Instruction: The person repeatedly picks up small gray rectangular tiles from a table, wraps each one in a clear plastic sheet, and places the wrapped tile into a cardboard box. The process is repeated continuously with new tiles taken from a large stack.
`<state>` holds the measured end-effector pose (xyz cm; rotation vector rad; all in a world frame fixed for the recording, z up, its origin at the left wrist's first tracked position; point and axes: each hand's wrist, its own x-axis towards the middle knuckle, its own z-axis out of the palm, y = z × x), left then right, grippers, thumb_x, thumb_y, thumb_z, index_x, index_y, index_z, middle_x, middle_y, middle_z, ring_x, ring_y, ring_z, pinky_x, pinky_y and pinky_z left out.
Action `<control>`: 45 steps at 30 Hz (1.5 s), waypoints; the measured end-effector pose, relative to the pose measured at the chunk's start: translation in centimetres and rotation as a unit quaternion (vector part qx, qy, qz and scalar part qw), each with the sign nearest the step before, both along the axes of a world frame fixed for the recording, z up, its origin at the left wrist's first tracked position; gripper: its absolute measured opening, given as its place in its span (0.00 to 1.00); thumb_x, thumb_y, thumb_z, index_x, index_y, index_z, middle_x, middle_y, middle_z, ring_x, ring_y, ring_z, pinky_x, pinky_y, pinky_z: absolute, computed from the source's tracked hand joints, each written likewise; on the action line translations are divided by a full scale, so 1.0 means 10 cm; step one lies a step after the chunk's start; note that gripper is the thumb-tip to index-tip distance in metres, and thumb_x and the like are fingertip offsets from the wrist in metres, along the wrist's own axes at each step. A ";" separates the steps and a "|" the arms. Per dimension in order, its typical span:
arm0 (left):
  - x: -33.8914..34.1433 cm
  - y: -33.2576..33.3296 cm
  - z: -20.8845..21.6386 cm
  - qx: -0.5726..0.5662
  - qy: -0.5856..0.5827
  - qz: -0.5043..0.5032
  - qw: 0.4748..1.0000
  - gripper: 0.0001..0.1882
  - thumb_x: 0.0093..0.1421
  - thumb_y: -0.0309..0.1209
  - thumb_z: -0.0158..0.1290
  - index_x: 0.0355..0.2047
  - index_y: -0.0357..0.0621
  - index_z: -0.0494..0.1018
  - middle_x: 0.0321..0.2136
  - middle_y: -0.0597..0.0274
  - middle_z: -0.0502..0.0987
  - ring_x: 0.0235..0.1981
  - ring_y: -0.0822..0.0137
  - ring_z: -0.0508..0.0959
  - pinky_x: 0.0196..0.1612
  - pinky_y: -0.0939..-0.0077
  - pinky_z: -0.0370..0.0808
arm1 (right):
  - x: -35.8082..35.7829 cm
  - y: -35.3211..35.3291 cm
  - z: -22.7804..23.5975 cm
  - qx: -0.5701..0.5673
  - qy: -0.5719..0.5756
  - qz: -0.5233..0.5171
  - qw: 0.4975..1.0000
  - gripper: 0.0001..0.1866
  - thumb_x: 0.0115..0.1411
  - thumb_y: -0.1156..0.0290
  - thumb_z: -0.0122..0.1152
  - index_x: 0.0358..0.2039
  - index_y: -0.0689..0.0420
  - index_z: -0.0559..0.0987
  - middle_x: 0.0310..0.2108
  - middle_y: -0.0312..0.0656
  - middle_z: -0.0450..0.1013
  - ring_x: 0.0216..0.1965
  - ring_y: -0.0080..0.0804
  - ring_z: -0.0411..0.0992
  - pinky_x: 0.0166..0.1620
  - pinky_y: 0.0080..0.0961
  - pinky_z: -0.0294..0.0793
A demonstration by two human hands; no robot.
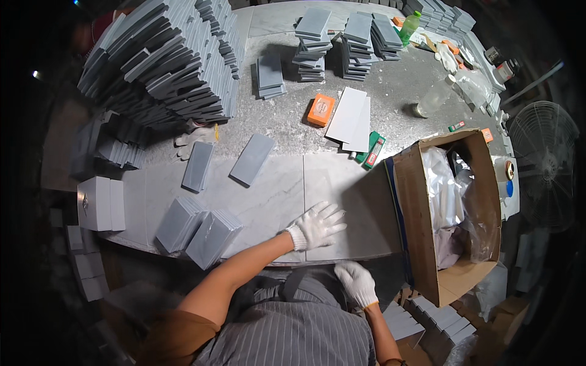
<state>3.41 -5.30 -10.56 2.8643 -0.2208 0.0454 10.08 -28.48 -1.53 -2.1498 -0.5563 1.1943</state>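
Observation:
My left hand (317, 226), in a white knit glove, lies flat on the marble-patterned tabletop (268, 207) near its front edge, fingers spread, holding nothing. Below that edge, over my lap, my right hand (357, 282) wears a matching glove; its fingers are curled together and no object shows in them. To the left of my left hand stand two small stacks of grey tiles (210, 238). Farther back, a single grey tile (252, 160) and another grey tile (198, 166) lie on the table.
Tall piles of grey tiles (177, 61) rise at the far left. An open cardboard box (415, 213) with plastic wrap stands right. Beyond are white tiles (351, 119), an orange box (320, 110), a green box (370, 150) and a clear bottle (434, 97). A fan (543, 165) stands far right.

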 end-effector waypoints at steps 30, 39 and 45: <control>-0.37 -0.06 -0.17 -0.030 0.055 0.029 0.998 0.33 0.61 0.58 0.44 0.63 0.61 0.64 0.64 0.62 0.66 0.68 0.56 0.59 0.71 0.50 0.47 | 0.94 2.04 -0.47 0.244 -0.422 -0.143 0.861 0.12 0.52 0.69 0.70 0.38 0.52 0.79 0.43 0.44 0.75 0.42 0.43 0.76 0.43 0.34 0.77; -0.54 -0.07 0.13 -0.026 -0.009 0.025 0.999 0.27 0.56 0.49 0.54 0.53 0.52 0.74 0.54 0.58 0.74 0.61 0.61 0.67 0.70 0.54 0.54 | 0.67 1.57 -0.75 0.288 -0.327 0.183 0.881 0.21 0.59 0.64 0.63 0.54 0.48 0.77 0.58 0.43 0.70 0.59 0.48 0.67 0.59 0.42 0.70; -1.04 -0.10 0.42 -0.057 0.029 0.087 0.994 0.25 0.55 0.45 0.55 0.51 0.51 0.76 0.49 0.59 0.78 0.54 0.59 0.74 0.62 0.54 0.64 | 0.80 1.60 -0.83 0.221 -0.424 0.211 0.853 0.23 0.62 0.55 0.57 0.57 0.45 0.74 0.61 0.38 0.65 0.65 0.45 0.57 0.67 0.43 0.51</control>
